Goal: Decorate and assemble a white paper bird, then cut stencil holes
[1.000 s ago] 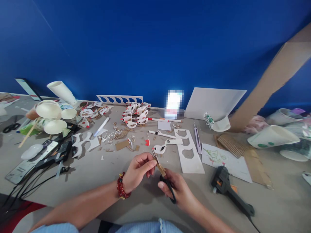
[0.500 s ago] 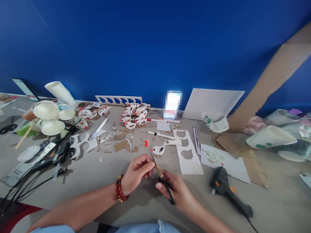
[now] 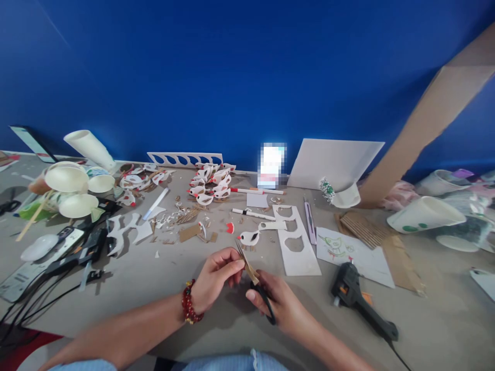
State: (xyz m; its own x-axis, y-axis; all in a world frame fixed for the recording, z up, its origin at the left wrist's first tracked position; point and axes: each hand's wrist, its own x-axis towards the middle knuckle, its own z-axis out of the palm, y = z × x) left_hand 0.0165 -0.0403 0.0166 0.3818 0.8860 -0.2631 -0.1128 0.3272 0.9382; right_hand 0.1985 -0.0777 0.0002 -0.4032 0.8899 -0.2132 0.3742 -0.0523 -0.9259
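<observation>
My right hand point(image 3: 276, 301) is closed around black-handled scissors point(image 3: 266, 304), whose blades point up and to the left. A small tan piece of cardboard point(image 3: 251, 273) lies along the blades. Thumb and forefinger of my left hand point(image 3: 224, 268) pinch at its far end, close beside the blades. The fingers hide much of this piece. Just beyond the fingertips rests a white bird cutout point(image 3: 248, 238) with a red beak, a dark wing mark and small brown legs. A red-and-white scrap point(image 3: 230, 228) lies left of it.
Several finished birds point(image 3: 211, 183) cluster at the back. A white board with cutouts point(image 3: 296, 252), a craft knife point(image 3: 310, 221), a bird drawing point(image 3: 351, 255) and a glue gun point(image 3: 361, 301) lie to the right. Paper cups point(image 3: 67, 178) and a power strip point(image 3: 42, 257) stand left.
The whole view has shifted slightly, so things on the table appear a little further left. Both hands keep nearly the same pose around the scissors and cardboard.
</observation>
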